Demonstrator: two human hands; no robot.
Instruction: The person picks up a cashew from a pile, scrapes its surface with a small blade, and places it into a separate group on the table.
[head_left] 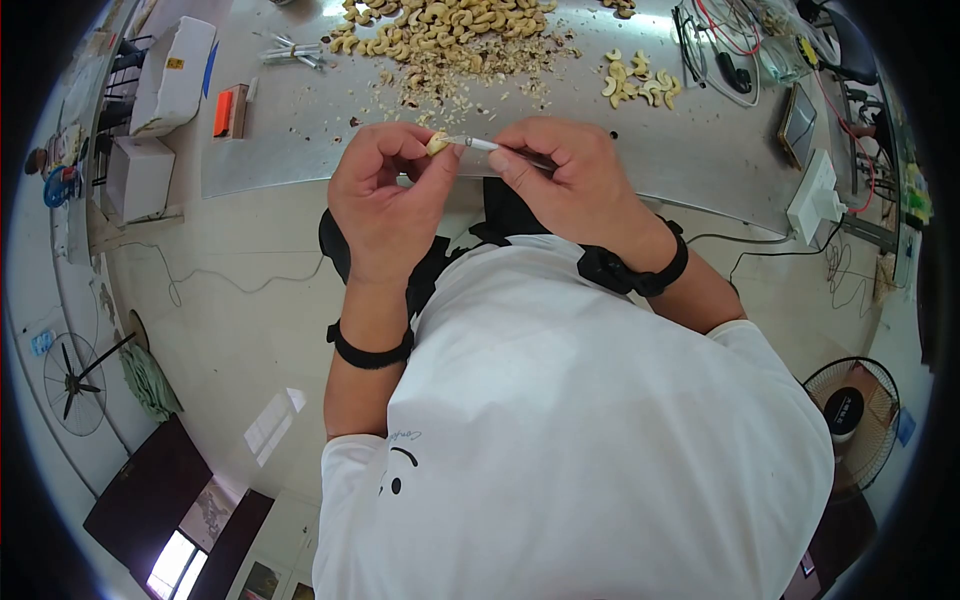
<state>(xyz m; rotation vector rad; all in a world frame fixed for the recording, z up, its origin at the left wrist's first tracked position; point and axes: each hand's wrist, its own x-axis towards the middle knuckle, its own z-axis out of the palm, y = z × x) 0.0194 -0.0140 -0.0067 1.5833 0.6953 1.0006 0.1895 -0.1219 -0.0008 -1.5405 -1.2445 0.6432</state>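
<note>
My left hand (388, 205) pinches a pale cashew nut (436, 144) between thumb and fingertips, just over the table's near edge. In my right hand (572, 178) is a slim craft knife (480, 144) with a white handle and a thin metal tip. Its tip points left and meets the cashew; the exact spot of contact is too small to tell. Beyond my hands lies a large heap of cashews (430, 30), with crumbs and brown skin flakes (450, 80) along its near side. A smaller group of pale cashews (640, 80) sits to the right.
Several slim white tools (293, 52) lie at the left of the metal table (290, 150), near an orange-and-brown box (230, 111). Cables (735, 75), a phone-like device (797, 125) and a white power strip (815, 190) are at the right. A fan (850, 420) stands behind on the right.
</note>
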